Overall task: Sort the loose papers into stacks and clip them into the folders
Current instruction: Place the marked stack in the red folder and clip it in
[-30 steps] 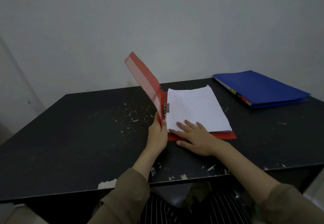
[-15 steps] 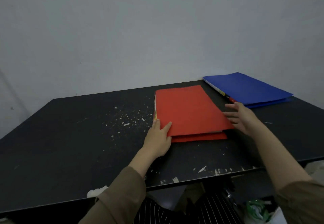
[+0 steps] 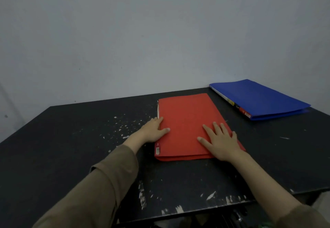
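Note:
A red folder lies closed in the middle of the black table. A thin white paper edge shows along its left spine side. My left hand rests at the folder's left edge, thumb flat on the cover, fingers along the spine. My right hand lies flat on the cover near its front right corner, fingers spread. A blue folder lies closed at the back right of the table, apart from both hands.
The table top is scuffed with white chipped spots left of the red folder and along its front edge. A plain grey wall stands right behind the table. The table's right edge runs just beyond the blue folder.
The red cover, held up by my left hand one second ago, has come down over the white papers. My right hand went out to the right and came back flat onto the closed cover.

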